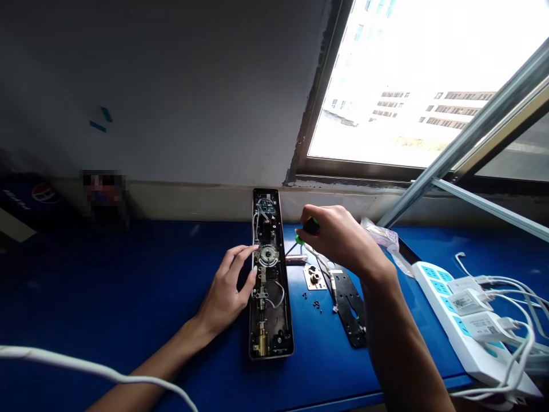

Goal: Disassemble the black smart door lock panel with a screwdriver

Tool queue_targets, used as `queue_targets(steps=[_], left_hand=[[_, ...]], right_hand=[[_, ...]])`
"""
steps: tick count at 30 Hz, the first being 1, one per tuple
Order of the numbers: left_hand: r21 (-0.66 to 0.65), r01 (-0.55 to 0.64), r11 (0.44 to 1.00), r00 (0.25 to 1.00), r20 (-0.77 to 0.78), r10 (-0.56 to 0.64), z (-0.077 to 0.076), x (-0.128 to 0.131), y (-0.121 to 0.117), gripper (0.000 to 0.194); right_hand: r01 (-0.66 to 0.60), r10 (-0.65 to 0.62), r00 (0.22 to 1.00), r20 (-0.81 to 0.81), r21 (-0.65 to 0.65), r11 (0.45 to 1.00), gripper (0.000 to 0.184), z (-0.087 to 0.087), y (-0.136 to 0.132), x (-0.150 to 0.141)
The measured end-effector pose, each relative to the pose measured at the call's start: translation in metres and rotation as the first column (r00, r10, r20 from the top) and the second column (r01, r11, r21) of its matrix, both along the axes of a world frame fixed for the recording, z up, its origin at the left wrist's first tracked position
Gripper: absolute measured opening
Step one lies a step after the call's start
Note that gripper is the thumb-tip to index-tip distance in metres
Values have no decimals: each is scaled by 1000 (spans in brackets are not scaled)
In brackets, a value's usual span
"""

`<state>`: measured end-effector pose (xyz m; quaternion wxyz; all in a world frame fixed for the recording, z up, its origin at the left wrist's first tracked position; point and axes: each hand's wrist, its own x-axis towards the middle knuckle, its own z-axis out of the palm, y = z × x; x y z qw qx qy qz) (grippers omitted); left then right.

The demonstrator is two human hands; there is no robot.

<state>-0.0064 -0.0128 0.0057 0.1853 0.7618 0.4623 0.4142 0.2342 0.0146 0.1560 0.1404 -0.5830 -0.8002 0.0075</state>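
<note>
The left hand (229,286) is laid over the left edge of an opened electronic door lock body (274,326), with the forearm brought in from 7 o'clock. Its fingers (246,254) are spread and slightly arched, and the fingertips are pressed at the rim beside a round metal spindle mechanism (268,255). The lock body is lying flat at the centre of a blue work table (128,274), its long axis running almost straight from 6 to 12 o'clock. A small circuit board (266,206) is seen at the 12 o'clock end, which points toward the wall, and a brass cylinder (261,341) at the 6 o'clock end. The right hand (332,237) is held above the table at 2 o'clock from the lock, with the forearm rising from 5 o'clock and the wrist bent down. Its fingers are curled shut around the green-and-black handle of a screwdriver (309,229), which is partly hidden. The thin shaft slants toward 8 o'clock, its tip just beside the lock body; contact cannot be told. A black metal mounting plate (349,309), a small brass plate (314,278) and loose black screws (316,306) are lying at 4 o'clock. A white power strip (454,320) with plugged-in chargers (467,303) is placed farther out at 3 o'clock, and a window (398,86) is seen beyond at 1 o'clock.
</note>
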Motion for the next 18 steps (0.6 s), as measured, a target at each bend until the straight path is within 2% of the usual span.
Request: queue_targets(steps=[3,6,10,14,18], left_hand=[[-144,31,989,990,139,-11,-2,3,1,48],[-282,109,953,952,304,-18,-2,8,3,56],[-360,208,910,886,463,-20,-1,11,8,59],[-357,218,908,881,472,-26,3,10,8,58],[-389,159,907,911,412,17,7,6,4,53]], right_hand=[[42,-40,999,22,-68,997,7,-11,5,-3],[54,-50,998,29,-175,983,7,-24,4,0],[4,-11,1000,-20,-310,951,19,-53,-2,5],[-52,23,997,-80,-383,922,25,-83,-5,3],[-101,46,988,-149,-384,918,23,-102,-5,-6]])
